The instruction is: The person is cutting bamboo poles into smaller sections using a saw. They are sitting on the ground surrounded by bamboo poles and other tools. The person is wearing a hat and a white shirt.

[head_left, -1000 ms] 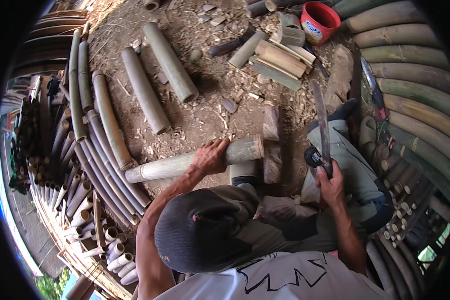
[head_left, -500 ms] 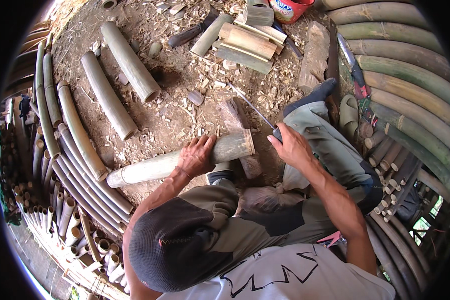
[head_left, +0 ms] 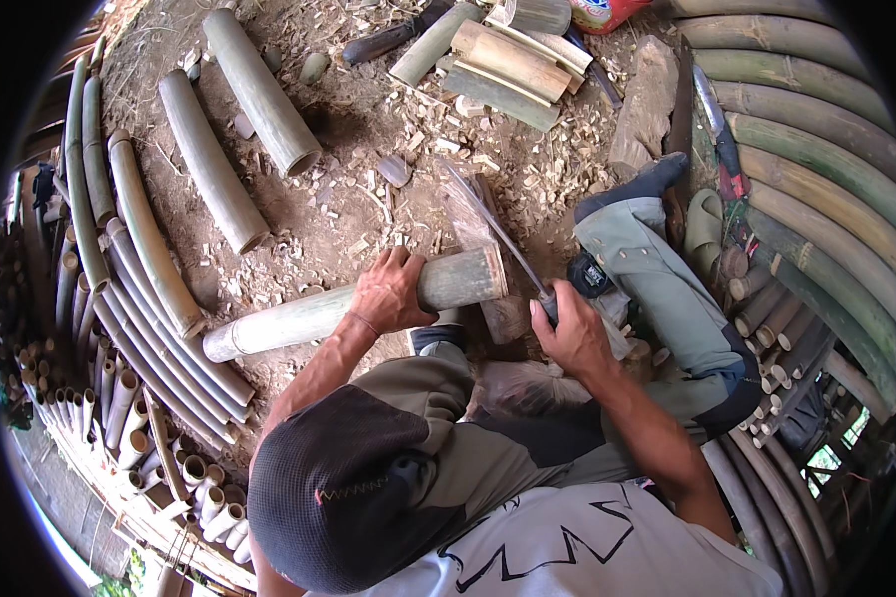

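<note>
My left hand [head_left: 392, 292] grips a pale bamboo tube [head_left: 287, 323] from above, right of its middle. The tube slants across in front of me, its right end resting over a weathered wood block [head_left: 492, 239]. My right hand [head_left: 574, 333] is closed on the dark handle of a long narrow-bladed tool [head_left: 496, 225]; whether it is a knife or a saw I cannot tell. Its blade points up and to the left, just past the tube's right end, over the block. Whether blade and tube touch is unclear.
Two bamboo tubes [head_left: 212, 164] lie at the upper left among wood chips. Split bamboo pieces [head_left: 513, 65] and a brown-handled tool [head_left: 383, 45] lie at the far side. Long bamboo poles [head_left: 816, 109] line the right; more poles [head_left: 151, 234] flank the left. My bent leg [head_left: 657, 284] is at the right.
My right hand has moved down and slightly left with the tool, its blade now tilting more steeply beside the tube's end. The left hand still grips the tube. My right leg has shifted outward.
</note>
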The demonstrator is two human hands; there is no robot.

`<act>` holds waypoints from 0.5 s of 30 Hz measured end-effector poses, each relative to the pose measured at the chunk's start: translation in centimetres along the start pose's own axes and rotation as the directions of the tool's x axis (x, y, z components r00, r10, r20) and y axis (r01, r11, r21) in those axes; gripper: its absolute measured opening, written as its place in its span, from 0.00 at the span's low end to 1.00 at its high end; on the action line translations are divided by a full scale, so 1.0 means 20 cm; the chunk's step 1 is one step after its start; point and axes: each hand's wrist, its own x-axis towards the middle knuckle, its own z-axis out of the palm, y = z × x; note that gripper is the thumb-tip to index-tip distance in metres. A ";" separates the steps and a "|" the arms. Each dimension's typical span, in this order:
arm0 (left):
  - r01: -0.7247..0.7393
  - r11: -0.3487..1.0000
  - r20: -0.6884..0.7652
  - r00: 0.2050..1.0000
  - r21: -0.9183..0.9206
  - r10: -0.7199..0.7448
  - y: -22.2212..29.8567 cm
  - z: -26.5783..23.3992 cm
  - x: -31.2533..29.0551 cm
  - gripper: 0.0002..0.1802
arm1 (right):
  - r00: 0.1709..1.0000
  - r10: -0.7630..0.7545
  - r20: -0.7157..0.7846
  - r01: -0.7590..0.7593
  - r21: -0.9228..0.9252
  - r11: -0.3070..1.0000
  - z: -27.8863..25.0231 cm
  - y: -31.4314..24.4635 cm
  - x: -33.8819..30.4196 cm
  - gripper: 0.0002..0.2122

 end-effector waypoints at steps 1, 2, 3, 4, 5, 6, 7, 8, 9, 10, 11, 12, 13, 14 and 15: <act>0.027 1.000 0.019 0.999 -0.008 -0.027 0.01 0.00 0.00 0.44 | 0.999 0.030 0.030 -0.029 -0.041 0.999 0.01 0.01 0.01 0.18; 0.039 0.999 0.046 0.998 -0.036 -0.037 0.01 0.00 0.00 0.43 | 1.000 -0.010 -0.001 0.010 -0.006 1.000 0.00 -0.02 0.03 0.18; 0.056 0.997 0.077 0.996 -0.061 -0.051 0.00 0.00 0.00 0.43 | 0.998 -0.050 -0.031 0.052 0.034 0.998 -0.02 -0.06 0.05 0.17; 0.075 0.993 0.108 0.992 -0.086 -0.065 0.00 0.00 0.01 0.43 | 0.994 -0.089 -0.061 0.094 0.073 0.993 -0.04 -0.11 0.08 0.17; 0.080 0.993 0.105 0.992 -0.085 -0.071 0.00 0.00 -0.01 0.43 | 0.980 -0.149 -0.135 0.169 0.151 0.974 -0.08 -0.21 0.10 0.15; 0.076 0.993 0.100 0.993 -0.084 -0.068 -0.01 0.00 0.00 0.42 | 0.966 -0.192 -0.172 0.223 0.184 0.957 -0.08 -0.24 0.10 0.15; 0.073 0.994 0.096 0.993 -0.084 -0.065 -0.01 0.00 -0.01 0.42 | 0.949 -0.233 -0.211 0.277 0.216 0.936 -0.07 -0.26 0.09 0.15; 0.076 0.993 0.104 0.992 -0.085 -0.067 0.00 0.00 -0.01 0.42 | 0.928 -0.272 -0.253 0.332 0.240 0.912 -0.07 -0.26 0.09 0.15; 0.080 0.994 0.110 0.991 -0.081 -0.070 0.00 -0.01 0.00 0.42 | 0.916 -0.322 -0.240 0.356 0.116 0.927 -0.04 -0.20 0.10 0.16; 0.083 0.994 0.116 0.991 -0.078 -0.073 0.01 -0.02 0.00 0.42 | 0.973 -0.211 -0.096 0.218 0.073 0.973 0.00 -0.12 0.11 0.16; 0.080 0.993 0.115 0.991 -0.092 -0.069 0.01 -0.02 0.01 0.42 | 0.995 -0.088 0.044 0.087 0.013 0.996 0.01 -0.08 0.14 0.16; 0.077 0.991 0.114 0.991 -0.106 -0.064 0.02 -0.02 0.01 0.42 | 0.984 0.048 0.173 -0.037 -0.066 0.997 0.03 -0.05 0.16 0.16; 0.073 0.990 0.113 0.992 -0.119 -0.059 0.02 -0.02 0.02 0.42 | 0.973 0.087 0.215 -0.083 -0.026 0.996 0.02 -0.03 0.13 0.16; 0.084 0.991 0.118 0.990 -0.106 -0.071 0.01 -0.02 0.01 0.42 | 0.993 -0.004 0.116 0.000 0.035 0.999 0.00 -0.09 0.13 0.16; 0.092 0.991 0.125 0.989 -0.096 -0.080 0.00 -0.02 0.00 0.42 | 0.996 -0.085 0.011 0.084 0.084 0.993 -0.01 -0.16 0.14 0.16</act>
